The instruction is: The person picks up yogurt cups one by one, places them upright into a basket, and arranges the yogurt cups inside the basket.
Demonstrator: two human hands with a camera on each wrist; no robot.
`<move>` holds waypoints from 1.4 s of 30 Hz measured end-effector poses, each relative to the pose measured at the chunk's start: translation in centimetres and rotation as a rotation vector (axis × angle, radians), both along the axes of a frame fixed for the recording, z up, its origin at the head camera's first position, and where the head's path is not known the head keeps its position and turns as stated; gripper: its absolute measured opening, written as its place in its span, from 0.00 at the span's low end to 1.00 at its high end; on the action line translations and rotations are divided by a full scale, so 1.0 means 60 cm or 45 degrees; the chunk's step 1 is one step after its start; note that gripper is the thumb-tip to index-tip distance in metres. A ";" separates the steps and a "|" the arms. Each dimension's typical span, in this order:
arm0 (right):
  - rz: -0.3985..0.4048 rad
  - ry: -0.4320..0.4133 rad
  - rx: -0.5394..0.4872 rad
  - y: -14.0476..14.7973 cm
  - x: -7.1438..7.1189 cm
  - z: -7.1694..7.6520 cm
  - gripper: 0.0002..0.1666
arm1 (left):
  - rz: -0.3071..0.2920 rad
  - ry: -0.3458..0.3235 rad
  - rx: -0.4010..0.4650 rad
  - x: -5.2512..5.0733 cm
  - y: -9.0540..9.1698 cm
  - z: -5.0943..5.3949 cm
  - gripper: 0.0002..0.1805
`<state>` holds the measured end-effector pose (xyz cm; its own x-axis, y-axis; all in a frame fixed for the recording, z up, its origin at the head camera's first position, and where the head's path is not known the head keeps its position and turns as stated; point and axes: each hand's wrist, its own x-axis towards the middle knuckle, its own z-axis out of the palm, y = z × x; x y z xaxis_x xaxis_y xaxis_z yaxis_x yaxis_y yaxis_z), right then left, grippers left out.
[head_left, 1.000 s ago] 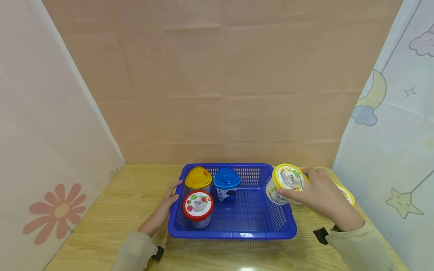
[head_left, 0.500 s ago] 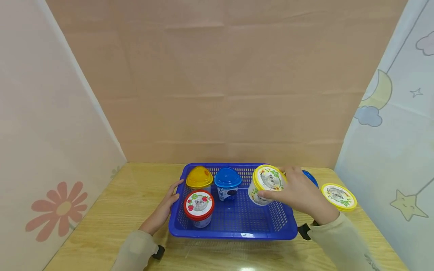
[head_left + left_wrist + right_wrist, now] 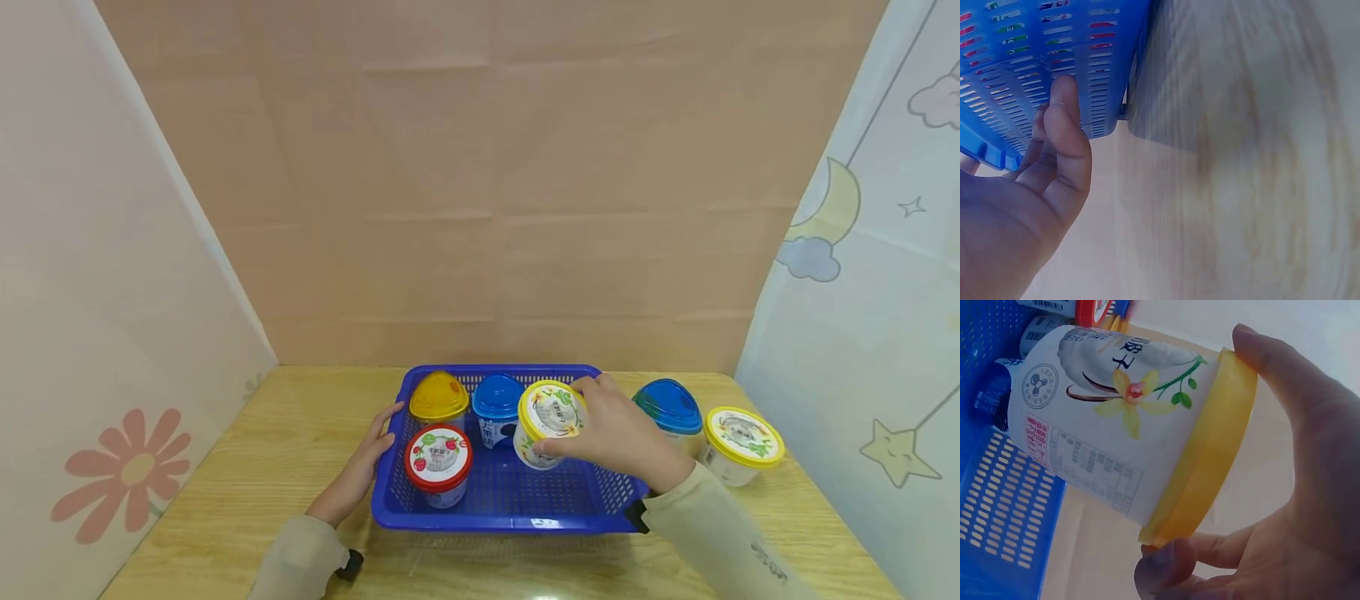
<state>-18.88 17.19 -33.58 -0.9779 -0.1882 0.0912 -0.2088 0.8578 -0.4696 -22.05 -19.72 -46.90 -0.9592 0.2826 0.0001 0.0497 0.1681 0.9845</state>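
Note:
My right hand (image 3: 626, 433) grips a white cup with a yellow lid (image 3: 553, 410) by its lid, above the blue basket (image 3: 510, 523). In the right wrist view thumb and fingers pinch the yellow rim of this cup (image 3: 1110, 419), which is tilted. My left hand (image 3: 356, 475) lies along the basket's left side, its fingers against the slotted wall in the left wrist view (image 3: 1054, 162). Inside the basket stand a yellow-lidded cup (image 3: 439, 397), a blue-lidded cup (image 3: 497, 398) and a red-lidded cup (image 3: 438, 458).
Right of the basket, on the wooden table (image 3: 247, 467), stand another blue-lidded cup (image 3: 667, 407) and a white cup with a yellow lid (image 3: 742, 437). A tan sheet (image 3: 480, 208) hangs behind, with patterned sheets at both sides.
My right hand has carried the white cup leftward, from the basket's right rim to near its middle, uncovering the blue-lidded cup on the table. The left hand has stayed at the basket.

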 end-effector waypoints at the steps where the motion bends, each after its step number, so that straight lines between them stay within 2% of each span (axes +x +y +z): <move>1: 0.006 -0.004 0.004 -0.004 -0.002 -0.002 0.66 | 0.003 -0.003 -0.006 0.000 0.000 0.000 0.27; 8: 0.017 -0.027 0.043 -0.027 -0.009 -0.015 0.68 | 0.002 -0.002 0.011 -0.001 0.000 -0.002 0.27; 22: 0.116 -0.046 0.043 -0.050 -0.027 -0.035 0.63 | 0.002 -0.002 0.016 -0.002 -0.002 -0.006 0.27; 32: 0.165 -0.049 0.077 -0.058 -0.036 -0.041 0.61 | -0.008 -0.009 0.018 -0.002 0.001 -0.003 0.28; 42: 0.208 -0.130 0.061 -0.069 -0.037 -0.043 0.59 | 0.006 0.012 0.018 -0.001 0.002 -0.007 0.28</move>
<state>-21.11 13.08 -36.18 -0.9377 -0.3468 -0.0199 -0.3004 0.8384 -0.4548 -22.14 -19.62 -47.34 -0.9604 0.2782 0.0131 0.0582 0.1543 0.9863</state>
